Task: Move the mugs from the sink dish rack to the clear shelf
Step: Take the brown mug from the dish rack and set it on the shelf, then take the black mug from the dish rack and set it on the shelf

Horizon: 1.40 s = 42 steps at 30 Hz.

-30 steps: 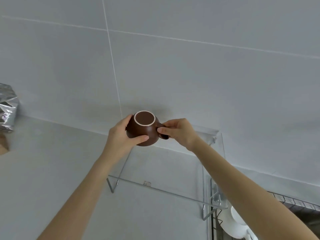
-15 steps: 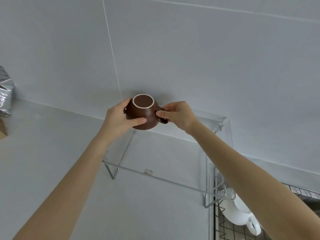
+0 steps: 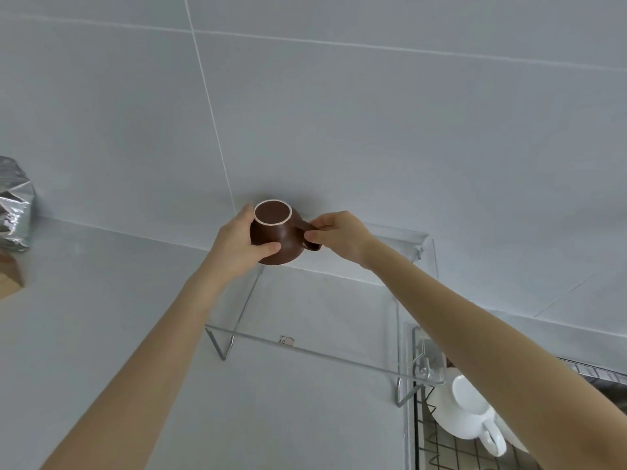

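- Head view: a round brown ceramic mug (image 3: pixel 276 234) is upside down, its pale-rimmed base facing up, at the far left corner of the clear acrylic shelf (image 3: pixel 325 357) by the tiled wall.
- The left hand (image 3: pixel 237 245) wraps the mug's body; the right hand (image 3: pixel 339 235) pinches its handle.
- Near right, a white ceramic mug (image 3: pixel 470 417) lies in the black wire dish rack (image 3: pixel 441 449).
- Far left stands a crinkled silver foil bag (image 3: pixel 13 205).

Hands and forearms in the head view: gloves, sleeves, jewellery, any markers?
None visible. The left hand and right hand are bare, no gloves, rings or nail polish showing. Both forearms are uncovered to the frame edge, with no sleeve, watch, strap, cable or marker in view.
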Each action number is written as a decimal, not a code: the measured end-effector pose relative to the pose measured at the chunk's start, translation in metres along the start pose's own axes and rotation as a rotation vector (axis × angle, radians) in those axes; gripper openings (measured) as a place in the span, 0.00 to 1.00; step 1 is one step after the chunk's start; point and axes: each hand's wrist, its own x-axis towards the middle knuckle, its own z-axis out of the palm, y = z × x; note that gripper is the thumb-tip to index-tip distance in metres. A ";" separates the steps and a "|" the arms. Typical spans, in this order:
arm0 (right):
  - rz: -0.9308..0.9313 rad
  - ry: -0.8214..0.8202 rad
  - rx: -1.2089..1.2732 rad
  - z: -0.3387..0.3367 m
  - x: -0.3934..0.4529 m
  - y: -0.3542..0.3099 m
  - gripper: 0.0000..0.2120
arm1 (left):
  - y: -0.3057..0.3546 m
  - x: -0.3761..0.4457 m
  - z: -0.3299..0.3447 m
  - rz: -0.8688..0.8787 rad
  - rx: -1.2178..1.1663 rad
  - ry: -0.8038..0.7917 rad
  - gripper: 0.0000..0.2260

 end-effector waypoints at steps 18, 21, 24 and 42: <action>0.313 0.284 0.202 -0.153 -0.284 0.150 0.05 | 0.178 -0.153 0.181 0.472 -0.152 -0.493 0.18; 0.426 0.384 0.204 -0.166 -0.328 0.197 0.06 | 0.191 -0.164 0.228 0.453 -0.134 -0.611 0.20; 0.513 0.449 0.190 -0.171 -0.360 0.232 0.06 | 0.201 -0.172 0.270 0.434 -0.092 -0.713 0.22; 0.888 0.504 -0.249 -0.123 -0.382 0.325 0.14 | 0.198 -0.170 0.411 0.475 0.257 -1.074 0.35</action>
